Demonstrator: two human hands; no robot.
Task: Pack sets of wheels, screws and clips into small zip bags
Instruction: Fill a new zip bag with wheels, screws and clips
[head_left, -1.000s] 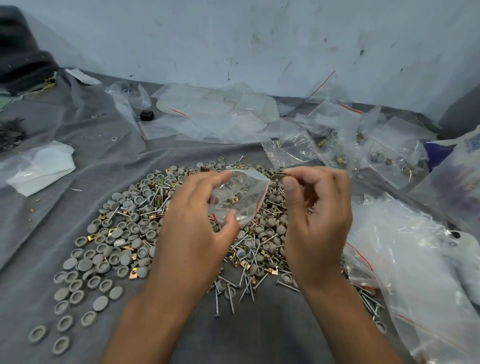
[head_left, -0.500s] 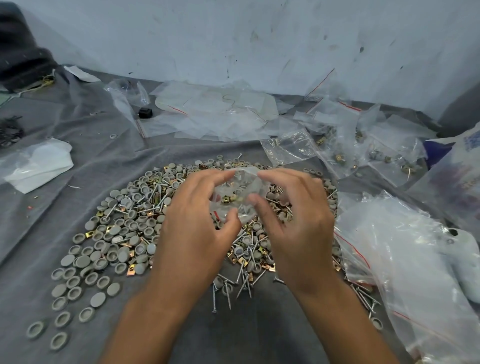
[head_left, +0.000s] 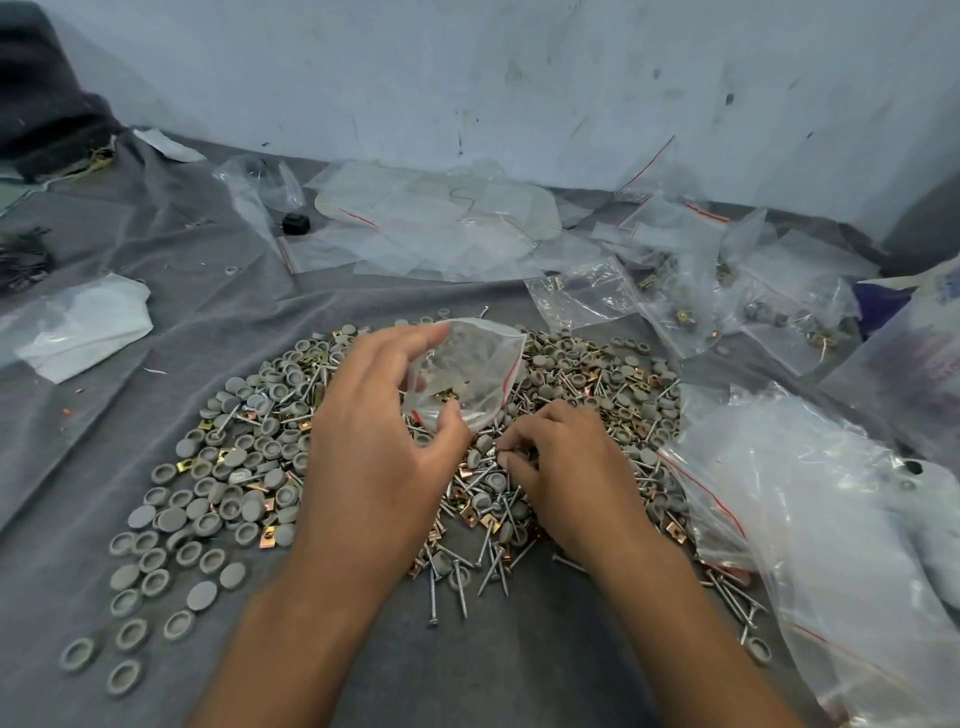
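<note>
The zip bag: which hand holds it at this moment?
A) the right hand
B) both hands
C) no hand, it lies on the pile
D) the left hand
D: the left hand pinches the zip bag above the pile, while the right hand reaches into the loose screws.

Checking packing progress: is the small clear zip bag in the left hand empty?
Not empty: the small clear zip bag shows a few brass-coloured pieces inside.

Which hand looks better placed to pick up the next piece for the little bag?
The right hand: its fingertips are down in the pile of screws and wheels, while the left hand holds the zip bag.
</note>
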